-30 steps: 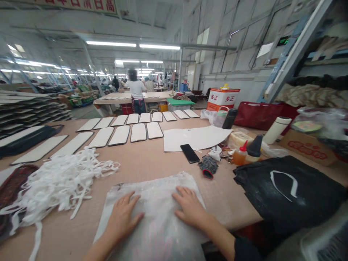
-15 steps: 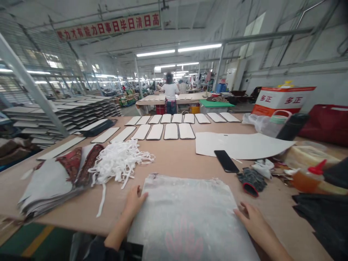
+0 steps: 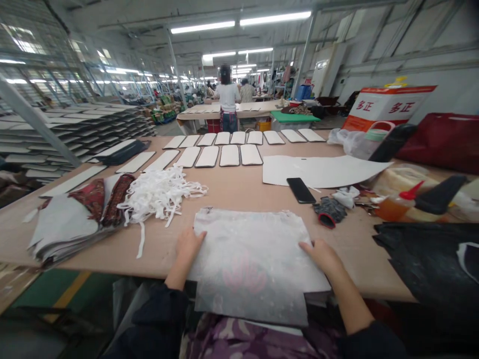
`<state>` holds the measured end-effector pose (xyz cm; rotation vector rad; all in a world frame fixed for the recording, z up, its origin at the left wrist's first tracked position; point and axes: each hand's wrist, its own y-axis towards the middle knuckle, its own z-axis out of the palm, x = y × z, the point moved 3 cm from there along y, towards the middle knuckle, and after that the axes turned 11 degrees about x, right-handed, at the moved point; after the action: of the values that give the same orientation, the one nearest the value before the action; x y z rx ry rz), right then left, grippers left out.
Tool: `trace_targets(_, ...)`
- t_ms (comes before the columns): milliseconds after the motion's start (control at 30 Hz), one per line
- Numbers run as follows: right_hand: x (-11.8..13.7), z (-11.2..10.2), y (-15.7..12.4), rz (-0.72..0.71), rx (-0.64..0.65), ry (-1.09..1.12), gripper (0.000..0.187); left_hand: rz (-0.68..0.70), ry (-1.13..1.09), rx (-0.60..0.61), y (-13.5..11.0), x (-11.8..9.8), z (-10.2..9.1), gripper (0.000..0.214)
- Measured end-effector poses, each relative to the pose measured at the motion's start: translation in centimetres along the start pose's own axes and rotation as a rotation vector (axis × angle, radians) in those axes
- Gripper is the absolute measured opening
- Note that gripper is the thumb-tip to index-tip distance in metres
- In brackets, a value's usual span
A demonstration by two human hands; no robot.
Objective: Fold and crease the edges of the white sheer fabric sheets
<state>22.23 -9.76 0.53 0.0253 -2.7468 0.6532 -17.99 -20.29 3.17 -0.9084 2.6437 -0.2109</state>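
- Translucent plastic sheet [image 3: 250,254], printed with a faint pink mark, lies flat on the surface [image 3: 239,192] right in front of the person. Its near end hangs over the surface's front edge above the lap.
- A second ago both hands lay flat and spread on top of the sheet, near its middle. Half a second ago they had slid out to its two sides.
- Now the left hand [image 3: 189,245] sits at the sheet's left edge and the right hand [image 3: 322,253] at its right edge. The sheet has come nearer the person, for earlier it lay wholly on the surface.
- I judge that the pressing-flat stroke is over and the sheet is being handled by its sides.
- Left hand: fingers close together, thumb lying on the sheet's edge. Whether the fingers reach under to pinch it cannot be told.
- Right hand: fingers together and bent over the right edge, touching it. A true pinch cannot be made out here either.
- The sheet thus spans the gap between the two hands, touching both.
- A heap of white strips [image 3: 159,192] lies just beyond the left hand, and a stack of grey and red fabric pieces [image 3: 71,219] further left.
- A black phone [image 3: 301,190] and a dark glove [image 3: 329,212] lie beyond the right hand, apart from the sheet.
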Motion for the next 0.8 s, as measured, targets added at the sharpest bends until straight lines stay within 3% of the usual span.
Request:
trace_targets(100, -2.0, 0.1, 0.5, -0.093, -0.012, 0.028, 0.042, 0.013, -0.042, 0.038, -1.8, -0.9, 1.2, 0.046)
trace_targets(200, -4.2, -0.4, 0.1, -0.079, -0.075, 0.016, 0.044, 0.052, -0.078, 0.056, -3.6, -1.5, 2.1, 0.049)
trace_targets(267, -4.0, -1.4, -0.9, -0.064, -0.174, -0.084, 0.045, 0.074, -0.071, -0.01, -4.2, -1.9, 1.7, 0.058)
trace_targets(367, 0.3, -3.3, -3.0, -0.166, -0.423, -0.256, 0.052, 0.161, 0.039, -0.218, -4.6, -3.7, 0.4, 0.061)
trace_targets(433, 5.1, -3.7, -4.1, -0.359, -0.546, -0.289, 0.055, 0.318, 0.109, -0.264, -5.0, -6.1, 0.2, 0.056)
trace_targets(533, 11.3, -1.4, -4.2, -0.681, -0.536, -0.325, 0.049, 0.66, 0.117, -0.083, -5.7, -9.8, 1.8, 0.053)
trace_targets(600, 12.9, 1.7, -3.2, -0.832, -0.449, -0.358, 0.048, 0.799, 0.104, 0.028, -5.9, -10.6, 3.0, 0.058)
trace_targets(700, 11.1, 6.2, -0.4, -0.911, -0.366, -0.359, 0.052, 0.901, 0.12, 0.129, -5.3, -9.0, 3.6, 0.063)
trace_targets(800, 7.3, 8.1, 2.0, -0.865, -0.45, -0.3, 0.049, 0.828, 0.135, 0.097, -3.6, -5.2, 2.5, 0.056)
